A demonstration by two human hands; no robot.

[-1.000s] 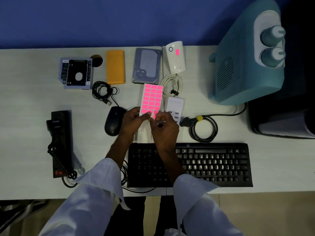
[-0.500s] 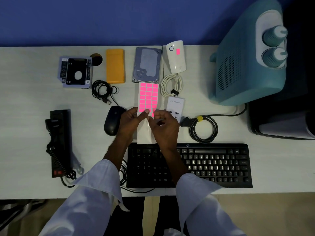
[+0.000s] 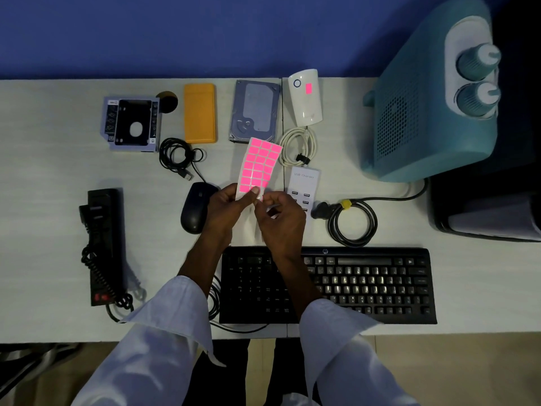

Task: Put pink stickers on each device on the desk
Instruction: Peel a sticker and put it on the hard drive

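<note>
A sheet of pink stickers [image 3: 259,167] stands above the middle of the desk, pinched at its lower end by my left hand [image 3: 227,208]. My right hand [image 3: 281,218] meets it at the sheet's bottom edge, fingertips pinched on a sticker there. The white adapter [image 3: 306,98] at the back carries one pink sticker [image 3: 308,88]. I see no sticker on the hard drive [image 3: 254,111], orange case [image 3: 200,112], drive caddy [image 3: 131,123], mouse [image 3: 193,208], USB charger [image 3: 303,183], keyboard [image 3: 366,284] or black power strip [image 3: 102,244].
A teal appliance [image 3: 424,106] fills the back right, with a black device [image 3: 486,212] beside it. Coiled cables lie on the desk: black [image 3: 352,222], white [image 3: 298,146] and the mouse cable [image 3: 178,156]. The desk's front edge [image 3: 58,338] runs under my sleeves.
The sticker sheet has swayed left and then back to lean right. Both hands stay together at its lower edge, shifting slightly.
</note>
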